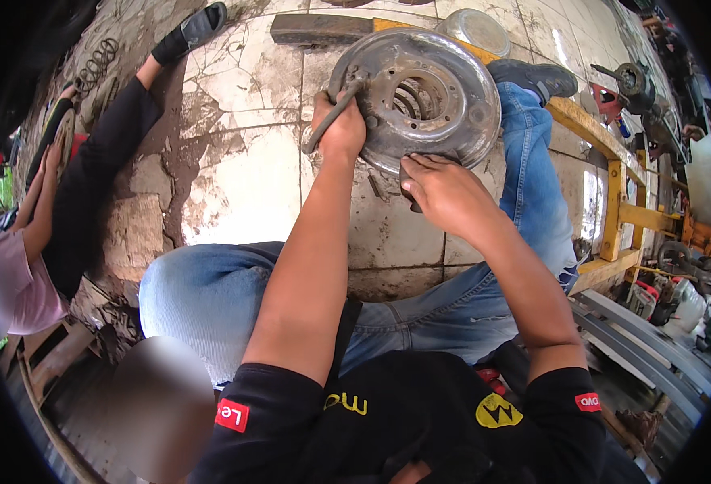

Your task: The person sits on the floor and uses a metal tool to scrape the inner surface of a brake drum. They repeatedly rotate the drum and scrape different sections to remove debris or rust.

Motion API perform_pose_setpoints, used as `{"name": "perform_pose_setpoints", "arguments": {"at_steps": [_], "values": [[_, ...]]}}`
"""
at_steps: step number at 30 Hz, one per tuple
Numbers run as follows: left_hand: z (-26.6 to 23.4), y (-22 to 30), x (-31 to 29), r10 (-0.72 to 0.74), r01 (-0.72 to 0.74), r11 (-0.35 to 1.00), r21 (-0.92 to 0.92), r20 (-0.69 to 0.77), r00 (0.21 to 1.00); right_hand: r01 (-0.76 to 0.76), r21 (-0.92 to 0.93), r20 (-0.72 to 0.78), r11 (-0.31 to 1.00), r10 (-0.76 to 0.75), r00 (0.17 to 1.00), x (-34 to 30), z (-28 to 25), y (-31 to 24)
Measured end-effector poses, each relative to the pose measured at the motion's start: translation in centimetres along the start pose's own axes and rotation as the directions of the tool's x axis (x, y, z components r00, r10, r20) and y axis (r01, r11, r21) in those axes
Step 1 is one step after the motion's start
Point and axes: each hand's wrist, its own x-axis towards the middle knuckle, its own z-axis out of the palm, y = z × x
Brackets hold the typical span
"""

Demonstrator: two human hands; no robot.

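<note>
A worn steel wheel rim (467, 101) is in front of me, with a big round hole at its centre and small holes around it. At its left edge, my left hand (341, 127) is closed around a grey bent rod (320, 135), whose upper end reaches over the rim's face. Against the near edge of the rim, my right hand (444, 189) has its fingers bent over a dark, flat-looking piece (410, 185). Most of that piece is under the hand, so its kind cannot be made out.
Beyond the rim lies a yellow metal frame (581, 129) that runs down the right side, beside a round, pale metal lid-like thing (475, 32). A person (29, 258) sits at left near a coil spring (97, 64). Metal channels (646, 347) and clutter fill the right.
</note>
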Motion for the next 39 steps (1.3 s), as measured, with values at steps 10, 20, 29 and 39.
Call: {"name": "perform_pose_setpoints", "arguments": {"at_steps": [10,20,29,39], "values": [[-0.5,0.7,-0.2,-0.068,0.068,0.997,-0.04,0.004,0.998,0.038,-0.024,-0.081,0.999,-0.04,0.996,0.1,0.6,-0.3],[-0.6,0.7,0.0,-0.101,0.101,0.995,0.01,0.037,0.994,-0.115,0.077,-0.032,0.99,0.117,0.993,0.6,-0.1,-1.8],[-0.9,1.0,-0.2,-0.11,0.109,0.994,0.021,0.009,0.994,-0.053,0.174,-0.103,0.983,0.071,0.992,0.7,0.8,-1.6],[-0.9,1.2,-0.2,-0.119,0.118,0.993,0.016,0.04,0.992,-0.035,0.183,-0.148,0.982,0.063,0.987,0.6,1.8,-1.2]]}}
